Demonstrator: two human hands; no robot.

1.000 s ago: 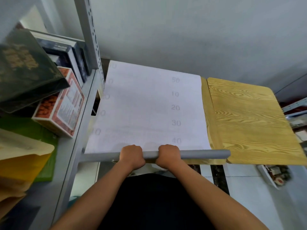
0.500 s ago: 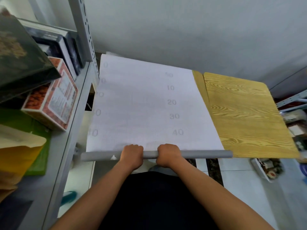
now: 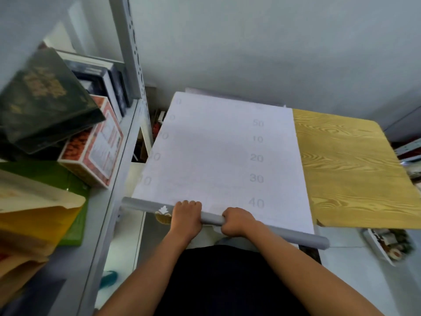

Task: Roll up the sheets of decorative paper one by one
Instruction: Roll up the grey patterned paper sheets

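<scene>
A large sheet of decorative paper [image 3: 218, 153] lies face down on the table, its white back printed with grey numbers. Its near edge is wound into a thin grey roll [image 3: 296, 233] running from lower right to upper left. My left hand [image 3: 185, 218] grips the roll left of its middle, fingers curled over the top. My right hand [image 3: 237, 221] grips it just to the right. A small white and gold pattern shows on the roll beside my left hand. A wood-grain yellow sheet [image 3: 350, 165] lies flat to the right, partly under the white one.
A grey metal shelf [image 3: 107, 215] stands at the left with books [image 3: 45, 99], a red printed box [image 3: 95, 151] and yellow envelopes [image 3: 34, 222]. A tray of small items [image 3: 387, 244] sits on the floor at the lower right. A pale wall rises behind the table.
The roll has tilted, its left end now farther from me and its right end nearer. Both hands keep their grip on it. The camera has shifted.
</scene>
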